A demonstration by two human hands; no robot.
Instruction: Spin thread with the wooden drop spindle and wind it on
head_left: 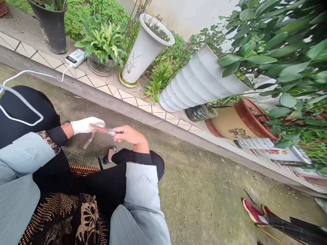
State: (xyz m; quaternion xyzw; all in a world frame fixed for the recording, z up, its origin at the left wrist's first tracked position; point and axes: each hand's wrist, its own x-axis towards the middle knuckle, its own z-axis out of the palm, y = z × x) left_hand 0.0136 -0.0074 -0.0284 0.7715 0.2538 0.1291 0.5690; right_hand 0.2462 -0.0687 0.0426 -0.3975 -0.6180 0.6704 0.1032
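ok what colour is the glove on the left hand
White; the glove shows best in the head view.

Grey-blue sleeves [143,190], white glove [84,125], black trousers [104,182]

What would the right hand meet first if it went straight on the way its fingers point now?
Beyond the brownish wire-wrapped piece at its fingertips, the right hand would probably meet the white-gloved left hand first; exact depth is unclear from this single view.

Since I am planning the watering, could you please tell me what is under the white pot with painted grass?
The pot stands in a greenish saucer; the saucer's middle is hidden beneath the pot's base.
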